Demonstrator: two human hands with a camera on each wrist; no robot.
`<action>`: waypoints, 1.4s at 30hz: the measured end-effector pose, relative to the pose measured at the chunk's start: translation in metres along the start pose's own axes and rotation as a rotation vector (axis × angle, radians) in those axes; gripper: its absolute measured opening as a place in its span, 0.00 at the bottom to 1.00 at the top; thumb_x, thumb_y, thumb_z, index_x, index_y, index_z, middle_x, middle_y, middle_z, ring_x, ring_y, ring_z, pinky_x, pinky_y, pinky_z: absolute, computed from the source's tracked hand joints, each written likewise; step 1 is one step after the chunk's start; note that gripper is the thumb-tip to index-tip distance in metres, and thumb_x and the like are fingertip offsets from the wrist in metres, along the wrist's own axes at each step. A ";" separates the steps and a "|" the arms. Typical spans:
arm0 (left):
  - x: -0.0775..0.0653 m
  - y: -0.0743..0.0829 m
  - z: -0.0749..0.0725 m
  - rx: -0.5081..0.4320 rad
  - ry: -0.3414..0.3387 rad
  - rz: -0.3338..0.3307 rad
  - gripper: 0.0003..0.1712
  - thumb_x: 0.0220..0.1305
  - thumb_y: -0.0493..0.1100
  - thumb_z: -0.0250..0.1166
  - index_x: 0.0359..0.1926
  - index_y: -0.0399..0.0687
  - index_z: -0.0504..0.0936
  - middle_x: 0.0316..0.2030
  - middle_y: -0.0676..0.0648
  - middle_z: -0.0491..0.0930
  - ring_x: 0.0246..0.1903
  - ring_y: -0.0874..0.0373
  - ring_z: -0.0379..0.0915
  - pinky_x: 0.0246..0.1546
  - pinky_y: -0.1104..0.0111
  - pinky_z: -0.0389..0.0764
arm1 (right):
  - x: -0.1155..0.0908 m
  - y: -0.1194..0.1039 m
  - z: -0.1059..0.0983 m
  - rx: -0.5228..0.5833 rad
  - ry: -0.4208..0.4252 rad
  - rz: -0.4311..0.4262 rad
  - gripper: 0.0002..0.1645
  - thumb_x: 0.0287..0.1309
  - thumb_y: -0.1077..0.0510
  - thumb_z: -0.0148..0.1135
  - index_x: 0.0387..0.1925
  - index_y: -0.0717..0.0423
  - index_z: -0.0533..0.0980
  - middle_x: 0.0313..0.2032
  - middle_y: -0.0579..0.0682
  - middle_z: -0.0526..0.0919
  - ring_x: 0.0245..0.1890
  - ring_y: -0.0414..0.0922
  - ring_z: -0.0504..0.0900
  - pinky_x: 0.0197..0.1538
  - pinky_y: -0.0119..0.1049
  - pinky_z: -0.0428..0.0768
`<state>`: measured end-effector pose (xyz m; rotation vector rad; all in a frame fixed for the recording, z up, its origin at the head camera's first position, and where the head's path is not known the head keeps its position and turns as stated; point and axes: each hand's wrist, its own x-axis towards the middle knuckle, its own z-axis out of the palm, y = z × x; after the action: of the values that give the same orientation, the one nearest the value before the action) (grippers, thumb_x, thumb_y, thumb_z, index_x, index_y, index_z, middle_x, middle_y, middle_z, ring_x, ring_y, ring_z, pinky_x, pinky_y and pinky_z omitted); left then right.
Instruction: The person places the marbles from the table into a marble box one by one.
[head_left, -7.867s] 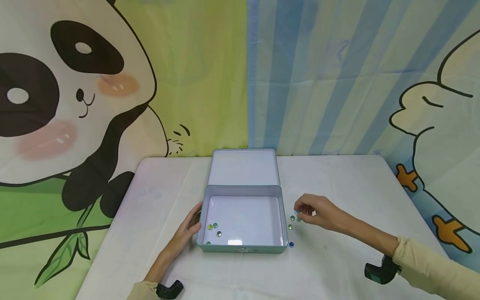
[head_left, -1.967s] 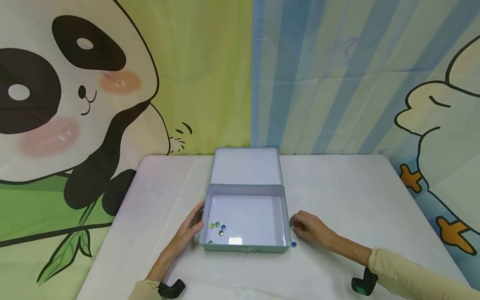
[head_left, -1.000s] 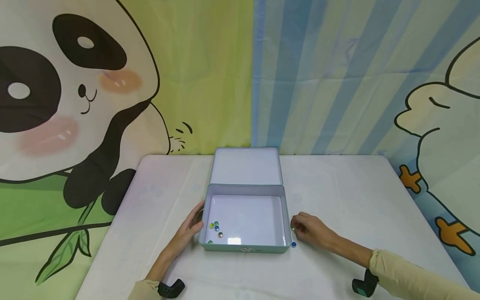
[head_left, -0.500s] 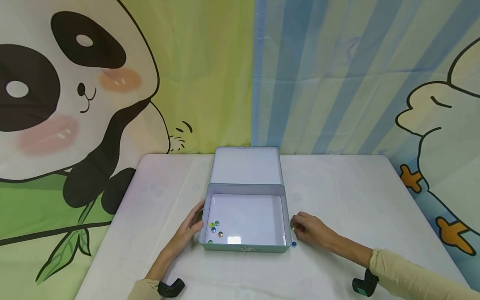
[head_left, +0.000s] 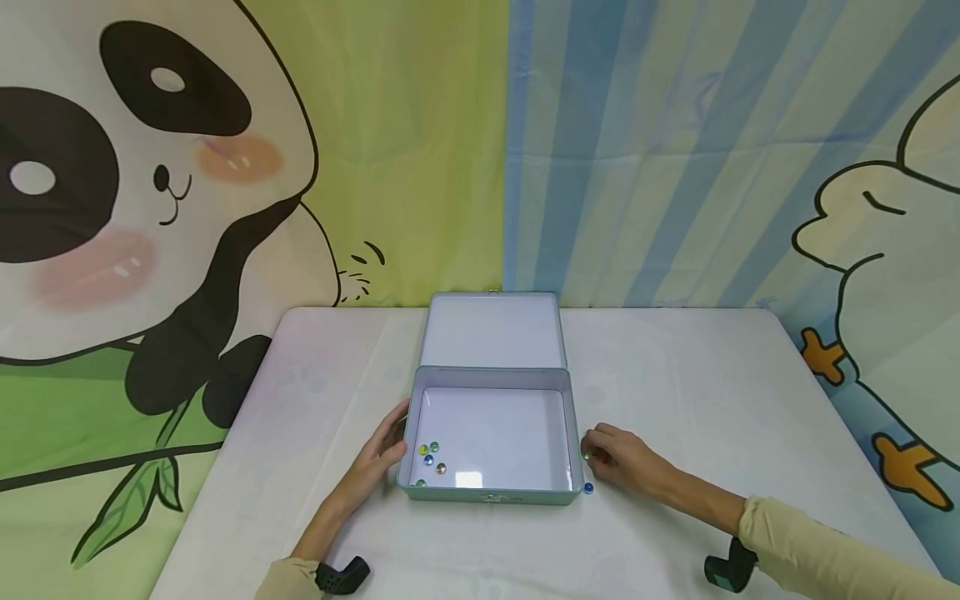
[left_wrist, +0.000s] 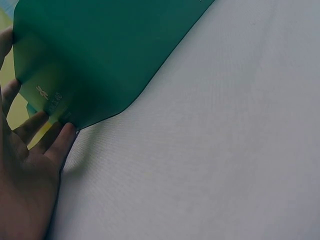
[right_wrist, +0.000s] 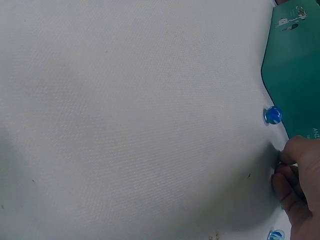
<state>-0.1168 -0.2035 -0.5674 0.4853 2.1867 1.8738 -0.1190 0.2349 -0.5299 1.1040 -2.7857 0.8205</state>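
A tin box (head_left: 491, 495) stands on the table with its lid (head_left: 491, 331) folded back. Inside, at the left, lie several glass marbles (head_left: 441, 468), green, yellow, blue and clear brownish. My left hand (head_left: 372, 457) rests against the box's left wall, fingers extended; the left wrist view shows fingertips (left_wrist: 65, 131) touching the green side. Beside the right wall, my right hand (head_left: 618, 454) has curled fingers and appears to pinch a greenish marble (head_left: 586, 456), mostly hidden. A dark blue marble (head_left: 588, 488) sits near the box's front right corner.
Another blue-tinged marble (right_wrist: 276, 235) shows at the bottom of the right wrist view, close to the right hand. White cloth covers the table (head_left: 675, 375). Behind it hangs a printed curtain (head_left: 420, 150). A black device (head_left: 731, 567) is on each wrist.
My right hand has come from farther back to the box's right wall, where it now stays. A blue marble has joined those inside and rolled left. The left hand keeps its place.
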 end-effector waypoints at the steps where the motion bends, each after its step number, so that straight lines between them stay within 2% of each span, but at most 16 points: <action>1: 0.000 0.000 0.000 0.001 0.000 0.004 0.36 0.73 0.37 0.47 0.77 0.61 0.46 0.77 0.42 0.42 0.75 0.66 0.43 0.64 0.86 0.53 | 0.000 0.000 0.000 0.001 0.000 -0.002 0.13 0.47 0.72 0.66 0.33 0.54 0.77 0.29 0.45 0.78 0.29 0.31 0.73 0.32 0.23 0.76; 4: 0.000 0.000 0.000 -0.006 -0.003 0.002 0.36 0.73 0.38 0.47 0.77 0.62 0.46 0.78 0.43 0.42 0.74 0.68 0.43 0.64 0.86 0.52 | -0.001 0.000 -0.002 0.010 -0.003 0.009 0.13 0.47 0.72 0.65 0.33 0.55 0.77 0.29 0.46 0.78 0.29 0.32 0.72 0.31 0.23 0.76; 10: 0.001 0.001 0.001 0.010 0.001 0.011 0.36 0.73 0.38 0.47 0.77 0.61 0.47 0.77 0.42 0.43 0.76 0.48 0.40 0.64 0.86 0.52 | -0.001 -0.002 -0.009 0.061 -0.014 0.055 0.13 0.48 0.72 0.65 0.36 0.55 0.78 0.29 0.44 0.78 0.29 0.31 0.72 0.31 0.23 0.76; 13: 0.000 0.001 0.000 0.012 0.006 0.017 0.36 0.73 0.37 0.47 0.77 0.60 0.47 0.77 0.42 0.43 0.76 0.43 0.39 0.64 0.85 0.53 | 0.002 -0.004 -0.013 0.114 -0.008 0.062 0.13 0.49 0.73 0.64 0.37 0.57 0.78 0.30 0.44 0.78 0.30 0.32 0.72 0.31 0.24 0.77; 17: -0.001 0.001 0.000 0.016 0.006 0.005 0.36 0.73 0.38 0.47 0.77 0.62 0.46 0.77 0.43 0.43 0.76 0.44 0.40 0.64 0.85 0.53 | 0.006 -0.006 -0.020 0.174 0.005 0.080 0.13 0.48 0.74 0.63 0.37 0.60 0.78 0.31 0.46 0.80 0.30 0.32 0.73 0.32 0.25 0.78; 24: -0.001 0.001 0.001 0.000 0.011 -0.003 0.36 0.73 0.38 0.48 0.77 0.63 0.46 0.77 0.43 0.43 0.75 0.42 0.39 0.64 0.85 0.53 | 0.014 -0.005 -0.037 0.233 -0.004 0.187 0.10 0.52 0.69 0.66 0.36 0.58 0.78 0.30 0.45 0.82 0.30 0.30 0.74 0.33 0.25 0.79; 31: -0.001 0.003 0.001 -0.012 0.002 0.009 0.37 0.73 0.37 0.47 0.77 0.62 0.46 0.77 0.43 0.43 0.75 0.40 0.37 0.64 0.86 0.52 | 0.028 -0.009 -0.067 0.310 0.058 0.276 0.07 0.57 0.65 0.64 0.39 0.58 0.78 0.31 0.48 0.82 0.30 0.32 0.76 0.33 0.25 0.79; 36: -0.001 0.003 0.002 -0.006 0.009 0.003 0.37 0.73 0.37 0.47 0.77 0.63 0.46 0.77 0.43 0.43 0.75 0.40 0.38 0.64 0.86 0.53 | 0.035 -0.013 -0.083 0.371 0.073 0.333 0.08 0.60 0.62 0.64 0.41 0.59 0.78 0.33 0.50 0.83 0.31 0.34 0.77 0.34 0.25 0.80; 42: 0.000 0.003 0.001 0.001 0.011 0.000 0.37 0.73 0.37 0.47 0.76 0.64 0.47 0.77 0.43 0.44 0.75 0.38 0.38 0.63 0.86 0.53 | 0.040 -0.020 -0.094 0.414 0.079 0.364 0.10 0.61 0.61 0.63 0.43 0.60 0.77 0.34 0.53 0.83 0.31 0.35 0.79 0.35 0.25 0.81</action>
<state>-0.1158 -0.2019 -0.5648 0.4771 2.1944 1.8799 -0.1510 0.2433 -0.4307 0.5711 -2.8624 1.4916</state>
